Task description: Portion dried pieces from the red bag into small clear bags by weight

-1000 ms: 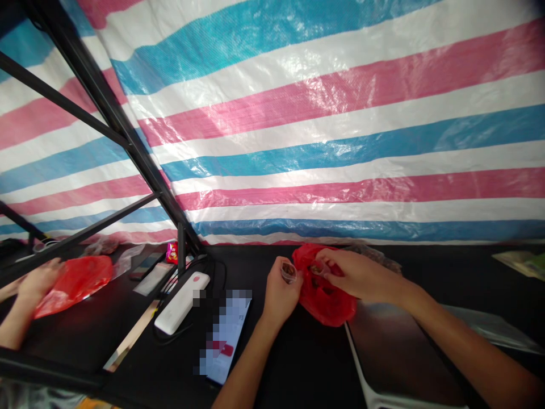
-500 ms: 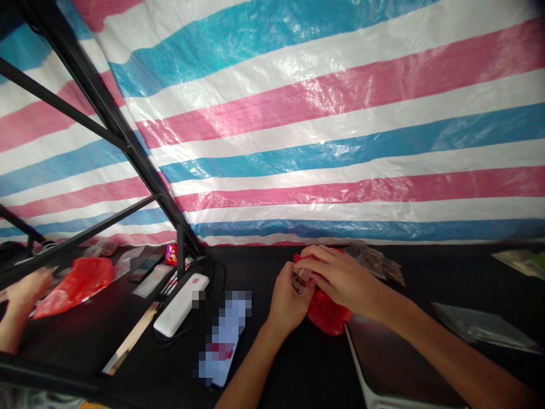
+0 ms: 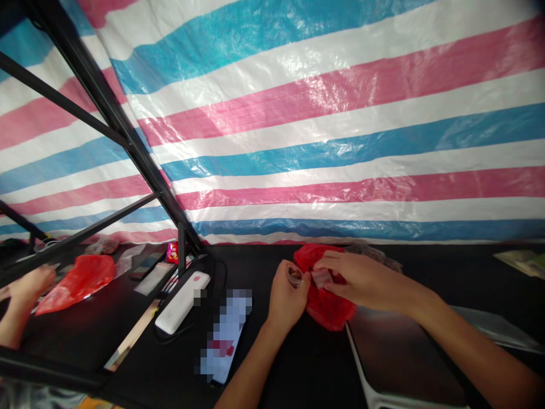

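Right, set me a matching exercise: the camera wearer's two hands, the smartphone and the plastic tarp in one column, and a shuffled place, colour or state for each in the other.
1. left hand
2. right hand
3. smartphone
4. plastic tarp

A. striped pink, blue and white
B. pinching clear plastic over a red plastic bag
C. lying face up on the black table
D. curled around a small clear pouch

Pairs: 1-D, 2-B, 3-C, 4-A

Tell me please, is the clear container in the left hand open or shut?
Open: in the left hand, the container shows a round, uncovered mouth.
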A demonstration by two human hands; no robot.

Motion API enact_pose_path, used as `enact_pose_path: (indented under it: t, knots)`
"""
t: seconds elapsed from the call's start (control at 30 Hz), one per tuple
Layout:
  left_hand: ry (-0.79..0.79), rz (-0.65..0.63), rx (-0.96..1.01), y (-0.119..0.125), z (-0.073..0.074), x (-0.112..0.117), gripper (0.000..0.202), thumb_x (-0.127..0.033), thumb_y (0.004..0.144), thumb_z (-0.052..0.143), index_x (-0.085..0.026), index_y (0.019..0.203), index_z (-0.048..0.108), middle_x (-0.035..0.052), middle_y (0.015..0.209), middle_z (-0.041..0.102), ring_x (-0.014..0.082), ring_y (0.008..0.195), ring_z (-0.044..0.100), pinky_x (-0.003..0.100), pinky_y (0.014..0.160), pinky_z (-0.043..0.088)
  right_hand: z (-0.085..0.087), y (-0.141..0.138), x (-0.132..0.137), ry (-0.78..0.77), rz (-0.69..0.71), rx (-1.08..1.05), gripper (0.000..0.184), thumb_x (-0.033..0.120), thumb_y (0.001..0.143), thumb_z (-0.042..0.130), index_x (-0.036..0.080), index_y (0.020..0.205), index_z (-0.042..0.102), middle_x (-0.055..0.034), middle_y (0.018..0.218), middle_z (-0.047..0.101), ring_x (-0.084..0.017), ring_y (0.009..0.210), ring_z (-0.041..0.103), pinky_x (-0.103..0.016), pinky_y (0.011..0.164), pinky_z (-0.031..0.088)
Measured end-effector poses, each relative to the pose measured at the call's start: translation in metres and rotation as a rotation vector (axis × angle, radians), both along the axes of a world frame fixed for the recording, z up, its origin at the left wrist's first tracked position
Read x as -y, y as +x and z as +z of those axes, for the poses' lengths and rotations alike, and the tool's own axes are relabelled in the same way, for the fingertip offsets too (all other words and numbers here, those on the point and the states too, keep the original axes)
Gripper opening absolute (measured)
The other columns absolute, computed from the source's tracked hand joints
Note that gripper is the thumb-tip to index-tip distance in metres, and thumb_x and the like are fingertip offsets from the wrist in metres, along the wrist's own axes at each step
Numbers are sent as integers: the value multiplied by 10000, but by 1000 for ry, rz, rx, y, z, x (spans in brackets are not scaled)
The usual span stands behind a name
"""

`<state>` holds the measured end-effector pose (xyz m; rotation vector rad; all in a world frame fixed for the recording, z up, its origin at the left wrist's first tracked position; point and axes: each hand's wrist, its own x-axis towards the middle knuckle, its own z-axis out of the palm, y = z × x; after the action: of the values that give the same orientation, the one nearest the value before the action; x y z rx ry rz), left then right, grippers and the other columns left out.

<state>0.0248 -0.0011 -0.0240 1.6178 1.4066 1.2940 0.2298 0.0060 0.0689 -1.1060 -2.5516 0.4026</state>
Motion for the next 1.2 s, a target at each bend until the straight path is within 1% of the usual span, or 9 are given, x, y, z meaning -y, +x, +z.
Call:
enact_pose_path:
  t: [0.07, 0.13, 0.27, 0.4, 0.67, 0.8, 0.9, 1.03, 1.2]
  knots:
    - [-56, -25, 39, 0, -1, -1, 186, -232, 840, 714, -222, 854, 529, -38, 761, 591, 133, 698, 566, 232, 678, 424, -5, 6, -2, -94, -34, 91, 133, 216, 940, 606, 226, 967, 736, -48, 1016, 765, -232, 910, 718, -319, 800, 521]
    - [-128, -62, 100, 0, -2, -3, 226, -173, 784, 721, -225, 806, 502, -54, 703, 562, 125, 647, 539, 223, 635, 403, -14, 10, -6, -91, -119, 185, 153, 224, 949, 591, 207, 976, 741, -78, 1043, 776, -249, 920, 732, -322, 784, 513]
    - [-170, -42, 211, 0, -5, -9, 235, -84, 710, 673, -221, 732, 484, -67, 647, 498, 109, 603, 474, 211, 591, 364, -35, 11, -17, -30, -242, 323, 276, 180, 940, 577, 171, 1153, 753, -163, 1222, 763, -328, 1026, 756, -376, 815, 542]
    - [-151, -7, 292, -3, -5, -13, 225, -114, 705, 683, -219, 704, 484, -70, 629, 464, 101, 585, 443, 206, 582, 352, -47, 9, -23, 7, -258, 363, 370, 199, 943, 591, 195, 1287, 726, -167, 1332, 730, -364, 1118, 741, -435, 888, 569]
    - [-241, -11, 355, -3, -5, -12, 308, -337, 700, 815, -195, 907, 636, -28, 711, 603, 122, 626, 538, 231, 624, 432, -47, -2, -19, 42, -240, 370, 371, 202, 955, 604, 200, 1306, 722, -173, 1321, 738, -353, 1136, 739, -442, 916, 580]
    - [-322, -80, 316, -4, -5, -13, 206, -292, 683, 774, -170, 810, 668, -11, 680, 621, 115, 610, 533, 227, 601, 414, -51, -8, -18, 40, -252, 347, 355, 236, 973, 611, 190, 1308, 719, -178, 1288, 757, -358, 1160, 731, -439, 935, 572]
    - [-305, -52, 364, -5, -2, -14, 153, -273, 681, 741, -184, 745, 634, -36, 622, 572, 99, 566, 488, 211, 553, 375, -53, -9, -17, 33, -259, 350, 334, 222, 973, 600, 175, 1279, 726, -188, 1262, 767, -360, 1147, 737, -433, 925, 570]
    - [-252, -24, 424, -6, 3, -13, 174, -273, 674, 744, -201, 752, 606, -47, 634, 572, 96, 569, 504, 197, 553, 388, -53, -7, -18, 46, -235, 337, 377, 129, 923, 587, 203, 1263, 731, -166, 1304, 753, -344, 1145, 738, -416, 916, 565]
    - [-311, -34, 351, -6, 0, -12, 220, -182, 629, 767, -193, 798, 627, -31, 671, 632, 111, 603, 566, 206, 592, 443, -54, -9, -17, 61, -233, 336, 333, 154, 946, 553, 218, 1217, 735, -133, 1297, 757, -318, 1102, 751, -384, 865, 569]
